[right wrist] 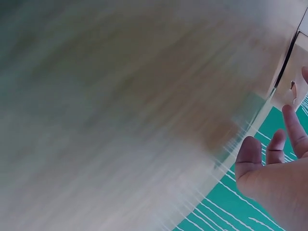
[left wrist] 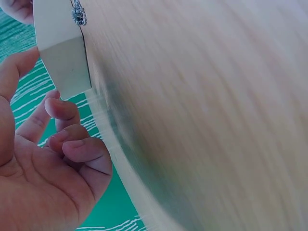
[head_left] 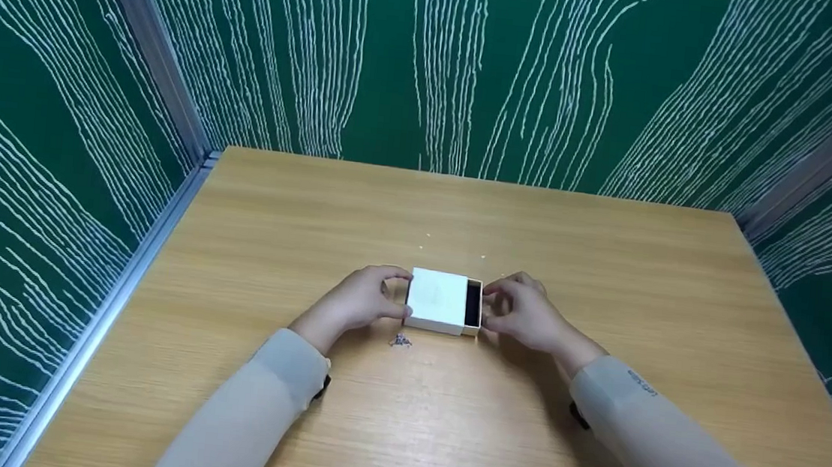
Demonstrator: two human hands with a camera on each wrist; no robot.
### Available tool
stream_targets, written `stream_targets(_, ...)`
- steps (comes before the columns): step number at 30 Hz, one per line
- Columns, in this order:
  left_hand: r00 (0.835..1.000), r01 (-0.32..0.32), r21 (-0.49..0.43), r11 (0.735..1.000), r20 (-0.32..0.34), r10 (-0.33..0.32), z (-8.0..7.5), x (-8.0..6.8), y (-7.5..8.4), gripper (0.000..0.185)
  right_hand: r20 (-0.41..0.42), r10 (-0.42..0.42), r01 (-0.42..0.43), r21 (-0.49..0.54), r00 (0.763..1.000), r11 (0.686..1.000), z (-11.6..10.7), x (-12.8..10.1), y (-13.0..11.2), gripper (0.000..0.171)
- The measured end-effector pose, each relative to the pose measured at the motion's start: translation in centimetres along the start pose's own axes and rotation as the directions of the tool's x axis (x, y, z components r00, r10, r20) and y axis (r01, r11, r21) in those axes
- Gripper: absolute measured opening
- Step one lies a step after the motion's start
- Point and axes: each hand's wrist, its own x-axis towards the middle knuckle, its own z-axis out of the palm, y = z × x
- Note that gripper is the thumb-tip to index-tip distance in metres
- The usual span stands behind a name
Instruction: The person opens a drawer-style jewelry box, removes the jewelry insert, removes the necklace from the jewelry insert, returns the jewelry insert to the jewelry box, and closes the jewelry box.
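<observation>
A small white slide-out box (head_left: 437, 297) lies on the wooden table. Its inner drawer (head_left: 474, 304) sticks out a little on the right, showing a dark inside. My left hand (head_left: 365, 294) grips the box's left end between thumb and forefinger; in the left wrist view, the other fingers of this hand (left wrist: 53, 159) are curled beside the box. At the drawer's outer end, my right hand (head_left: 529, 315) holds the edge with thumb and fingers. The right wrist view shows a notch in the drawer's end wall (right wrist: 288, 91). A small silvery chain (head_left: 400, 340) lies just in front of the box.
Several tiny white specks (head_left: 482, 256) dot the tabletop (head_left: 313, 209) behind the box. Green walls with white wavy lines (head_left: 386, 58) enclose the table at the back and sides, with metal posts (head_left: 154, 45) at the corners.
</observation>
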Motion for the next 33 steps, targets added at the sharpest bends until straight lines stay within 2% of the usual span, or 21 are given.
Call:
stream_targets(20, 1.000, 0.013, 0.021, 1.000, -0.004, -0.013, 0.0, -0.1, 0.2, 0.066, 0.005, 0.011, -0.011, 0.020, 1.000, 1.000, 0.2, 0.2, -0.2, 0.059)
stream_targets(33, 1.000, 0.004, 0.032, 0.999, -0.004, -0.004, 0.0, 0.0, 0.1, 0.065, 0.014, 0.007, -0.007, -0.011, 1.000, 1.000, 0.2, 0.1, -1.0, 0.054)
